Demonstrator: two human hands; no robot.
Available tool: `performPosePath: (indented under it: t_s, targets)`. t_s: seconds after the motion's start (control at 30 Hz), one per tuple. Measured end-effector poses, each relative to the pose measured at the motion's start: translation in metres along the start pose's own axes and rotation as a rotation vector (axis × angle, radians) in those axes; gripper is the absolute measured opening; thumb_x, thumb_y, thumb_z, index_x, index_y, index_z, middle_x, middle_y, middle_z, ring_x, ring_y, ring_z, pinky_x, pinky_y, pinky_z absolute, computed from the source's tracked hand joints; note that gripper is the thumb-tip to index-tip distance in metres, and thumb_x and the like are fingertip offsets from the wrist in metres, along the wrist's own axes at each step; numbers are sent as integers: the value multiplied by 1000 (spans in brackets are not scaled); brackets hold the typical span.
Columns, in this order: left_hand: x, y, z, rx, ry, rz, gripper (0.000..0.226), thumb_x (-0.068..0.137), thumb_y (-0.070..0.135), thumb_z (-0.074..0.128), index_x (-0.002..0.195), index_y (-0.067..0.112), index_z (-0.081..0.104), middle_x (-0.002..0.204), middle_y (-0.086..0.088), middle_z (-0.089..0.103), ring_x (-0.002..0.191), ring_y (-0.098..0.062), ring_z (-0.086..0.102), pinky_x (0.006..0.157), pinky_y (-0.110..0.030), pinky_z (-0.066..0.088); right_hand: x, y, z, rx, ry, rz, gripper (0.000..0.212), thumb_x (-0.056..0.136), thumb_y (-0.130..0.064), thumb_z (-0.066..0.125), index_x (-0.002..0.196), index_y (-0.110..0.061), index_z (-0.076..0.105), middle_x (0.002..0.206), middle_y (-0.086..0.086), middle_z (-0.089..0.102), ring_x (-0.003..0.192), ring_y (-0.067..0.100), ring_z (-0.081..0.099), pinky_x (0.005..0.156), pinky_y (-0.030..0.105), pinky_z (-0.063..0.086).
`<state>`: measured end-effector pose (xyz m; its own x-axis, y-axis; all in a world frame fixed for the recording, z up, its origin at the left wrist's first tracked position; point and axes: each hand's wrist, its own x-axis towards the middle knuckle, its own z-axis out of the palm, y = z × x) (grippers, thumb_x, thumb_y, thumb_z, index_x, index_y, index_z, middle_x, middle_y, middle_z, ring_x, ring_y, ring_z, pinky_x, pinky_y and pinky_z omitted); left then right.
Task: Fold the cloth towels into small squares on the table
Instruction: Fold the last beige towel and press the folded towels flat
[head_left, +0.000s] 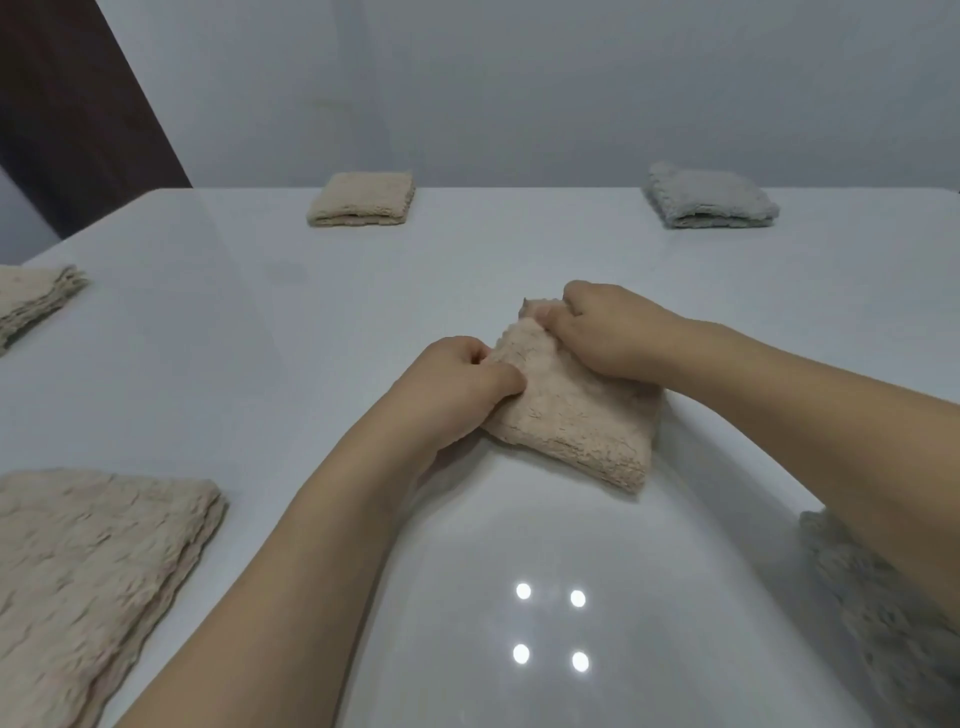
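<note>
A beige cloth towel (576, 415) lies folded into a small thick square in the middle of the white table (291, 322). My left hand (452, 389) grips its left edge, thumb on top and fingers curled. At the towel's far corner my right hand (608, 332) pinches the layered edges together, and a small tip of cloth sticks out beyond the fingers. Both forearms reach in from the near side.
A folded beige towel (362, 200) and a folded grey towel (709, 200) sit at the table's far edge. A stack of flat beige towels (83, 577) lies near left, another beige stack (31, 299) at far left, and grey cloth (893, 613) near right under my forearm.
</note>
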<state>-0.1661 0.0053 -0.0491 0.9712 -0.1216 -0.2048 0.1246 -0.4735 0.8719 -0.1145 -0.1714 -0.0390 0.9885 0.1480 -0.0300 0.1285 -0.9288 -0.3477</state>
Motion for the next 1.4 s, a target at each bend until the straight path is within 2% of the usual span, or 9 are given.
performPosePath:
  t_s: [0.1,0.3,0.47,0.67,0.83,0.97,1.1,1.3,1.4]
  targets:
    - [2,1,-2,47,-32,-58,43,59,44,68,88,12,68,83,-7,74,82,-29,70,83,-43,54,-4,3,9,-43,101,-61,38,101,-50,24,96,-15,39,93,4,52,84,26,48,72,37,36]
    - [6,-5,-2,160,-8,8,45,56,57,70,80,19,63,72,1,72,90,-33,69,99,-55,45,0,11,19,-174,220,-82,38,102,-47,18,93,-14,34,91,10,59,78,27,48,68,36,31]
    - [4,0,-11,-172,-52,92,27,80,35,74,75,17,55,69,-5,55,56,-21,48,57,-35,36,5,16,24,-139,264,-42,42,102,-49,16,93,-14,37,93,9,62,79,28,48,69,37,32]
    - [8,2,-10,-420,17,142,26,89,11,66,70,13,48,66,-8,50,43,-16,43,36,-17,29,12,19,25,-90,299,7,44,101,-50,17,90,-14,39,94,8,60,78,26,44,70,36,31]
    - [17,-6,-16,-149,186,60,24,76,28,70,74,21,47,67,0,52,52,-19,41,53,-30,35,17,22,24,-48,313,39,46,101,-52,18,93,-14,43,101,9,62,81,26,44,72,36,32]
    - [14,-7,-14,114,236,-48,26,77,57,53,87,34,47,90,4,59,95,-24,44,72,-33,31,20,23,25,-56,322,56,47,100,-53,19,95,-13,44,101,10,62,86,29,50,73,37,33]
    - [11,-1,4,447,259,77,14,96,25,35,109,31,36,87,1,43,84,-18,14,90,-39,29,20,22,26,-66,338,65,46,100,-52,20,97,-13,44,103,11,62,90,31,53,73,37,33]
    - [20,-14,10,865,339,297,29,86,10,40,98,33,52,110,1,29,105,-25,25,92,-42,15,21,22,27,-84,353,70,46,100,-51,24,103,-11,46,104,11,63,94,32,56,72,37,34]
    - [20,-17,12,871,443,562,25,77,6,48,90,24,59,109,-1,35,100,-27,33,78,-34,13,22,22,27,-85,365,89,46,100,-51,25,105,-11,47,105,12,63,95,33,56,72,37,34]
